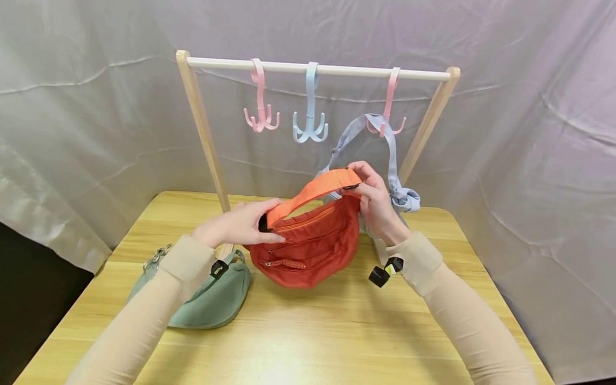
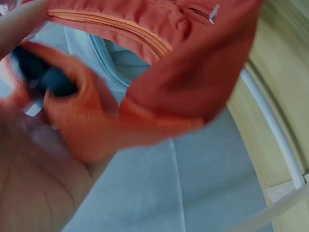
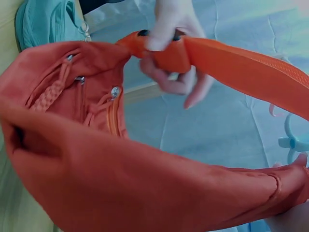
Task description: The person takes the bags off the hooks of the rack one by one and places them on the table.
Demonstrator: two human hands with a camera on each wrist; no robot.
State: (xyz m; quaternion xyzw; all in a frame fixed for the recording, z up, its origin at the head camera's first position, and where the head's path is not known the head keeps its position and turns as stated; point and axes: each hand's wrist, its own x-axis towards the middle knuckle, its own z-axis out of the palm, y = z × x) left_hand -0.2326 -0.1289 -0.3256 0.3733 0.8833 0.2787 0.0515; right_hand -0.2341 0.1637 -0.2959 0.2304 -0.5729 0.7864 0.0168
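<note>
- Right now, a red bag is held up in front of the rack, near its middle, with its zipped pockets and a braided zipper pull facing the person.
- At the bag's side nearer the rack's left post, the left hand pinches one end of the orange strap by a black buckle, thumb in front and fingers curled behind.
- At the side nearer the rack's right post, the right hand pinches the strap's other end between thumb and fingers, beside a dark slider; the strap arches between both hands.
- By the foot of the rack's left post, a green bag lies on the desk, partly behind the left sleeve.
- Along the rack's bar hang a pink hook left of centre, a light blue hook around the middle and another pink hook toward the right end.
- From that hook near the rack's right post, a pale blue bag hangs by its strap, its body partly hidden.
- Behind the rack falls a grey curtain.
</note>
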